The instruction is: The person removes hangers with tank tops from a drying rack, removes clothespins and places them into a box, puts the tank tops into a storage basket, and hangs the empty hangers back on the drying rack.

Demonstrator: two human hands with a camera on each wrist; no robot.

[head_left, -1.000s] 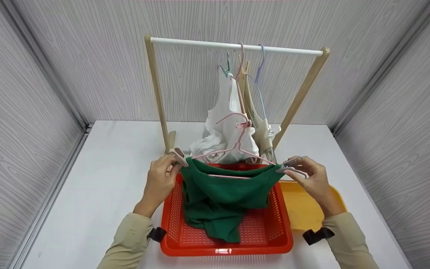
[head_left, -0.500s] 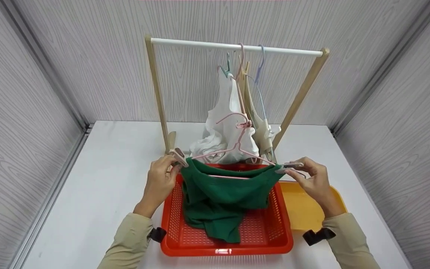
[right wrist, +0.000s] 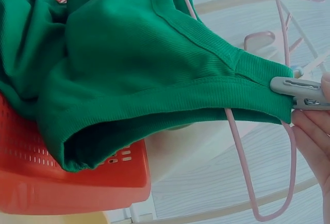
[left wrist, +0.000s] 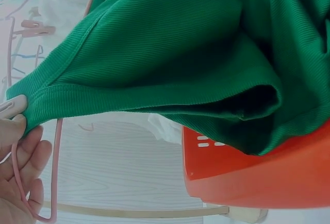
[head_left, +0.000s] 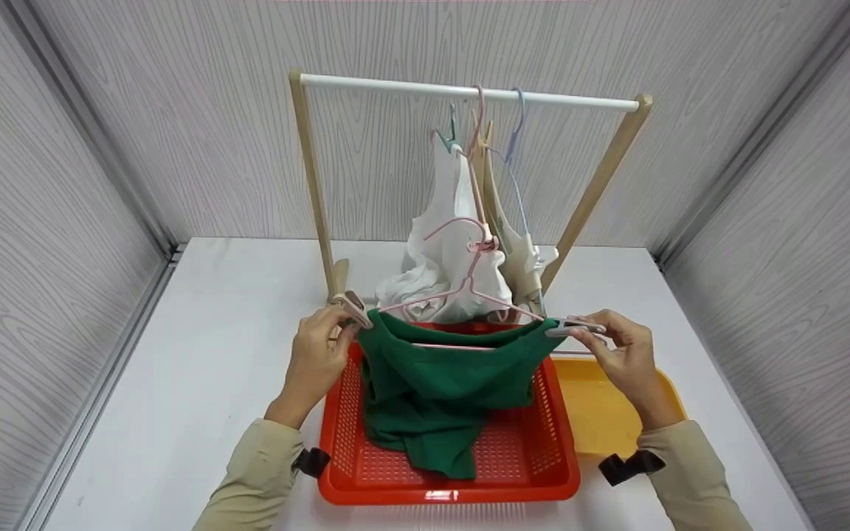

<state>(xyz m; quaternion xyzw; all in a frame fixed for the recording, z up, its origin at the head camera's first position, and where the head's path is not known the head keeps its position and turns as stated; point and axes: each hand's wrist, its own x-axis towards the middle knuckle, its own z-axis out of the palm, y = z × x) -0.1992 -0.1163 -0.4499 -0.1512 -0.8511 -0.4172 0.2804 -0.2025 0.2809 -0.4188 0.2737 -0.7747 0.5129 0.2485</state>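
Note:
A green ribbed tank top [head_left: 447, 369] hangs on a pink hanger [head_left: 462, 291], its lower part drooping into a red basket [head_left: 447, 495]. My left hand [head_left: 314, 354] pinches a pale clothespin [head_left: 352, 310] at the left shoulder strap. On the other side, my right hand [head_left: 624, 354] holds a grey clothespin [head_left: 572, 327] by its handles. In the right wrist view the grey clothespin [right wrist: 299, 87] bites onto the end of the strap, and a pink hanger loop [right wrist: 247, 170] shows below it. The hanger's hook points up and left, free of the rail.
Behind the basket stands a rack with a white rail [head_left: 395, 86] and wooden legs. White [head_left: 436, 214] and beige garments [head_left: 517, 258] hang there on pink and blue hangers with clothespins. A yellow tray [head_left: 602, 413] lies right of the basket, partly under my right forearm.
The grey clothespin has turned flatter at the right strap, and my right hand has shifted slightly right. The hanger and its hook have risen a little. My left hand stays almost still.

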